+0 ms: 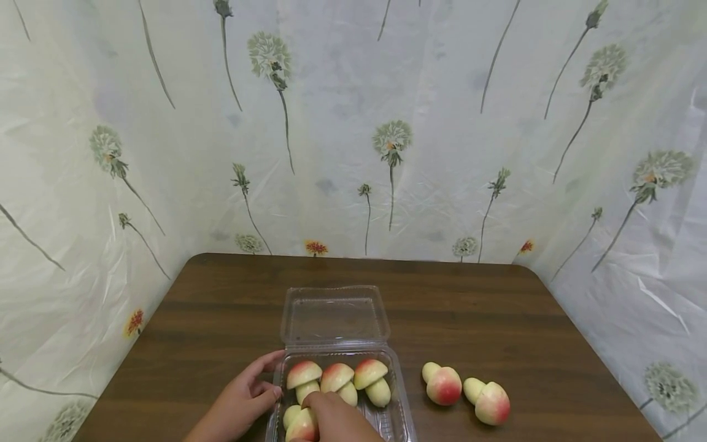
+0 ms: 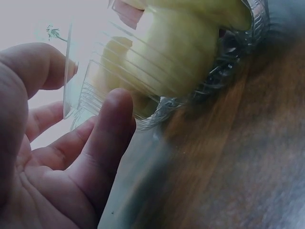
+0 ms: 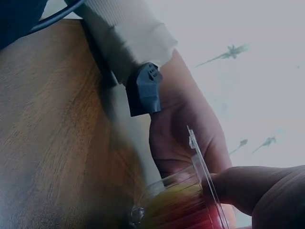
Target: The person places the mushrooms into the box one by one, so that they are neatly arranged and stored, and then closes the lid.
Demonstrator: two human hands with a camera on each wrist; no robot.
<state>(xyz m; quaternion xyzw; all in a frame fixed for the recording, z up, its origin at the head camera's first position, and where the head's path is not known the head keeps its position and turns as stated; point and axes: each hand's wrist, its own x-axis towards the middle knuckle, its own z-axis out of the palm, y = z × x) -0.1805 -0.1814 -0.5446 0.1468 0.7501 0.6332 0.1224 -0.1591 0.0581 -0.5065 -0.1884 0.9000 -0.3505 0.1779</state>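
A clear plastic clamshell box (image 1: 405,411) stands on the table with its lid (image 1: 337,316) folded back. Three toy mushrooms (image 1: 337,377), pale yellow with red-tinged caps, form a row at the box's far end. Another toy mushroom (image 1: 302,425) lies in the near left part, partly covered by my right hand (image 1: 342,420), whose curled fingers and thumb hold it. My left hand (image 1: 243,393) grips the box's left side; in the left wrist view its thumb (image 2: 112,129) presses the ribbed wall. The frame's lower edge cuts off the box's near end.
Two more toy mushrooms, one (image 1: 444,383) nearer the box and one (image 1: 488,402) farther right, lie on the dark wooden table (image 1: 232,307). A plastic curtain (image 1: 342,123) with printed dandelions surrounds the table's back and sides.
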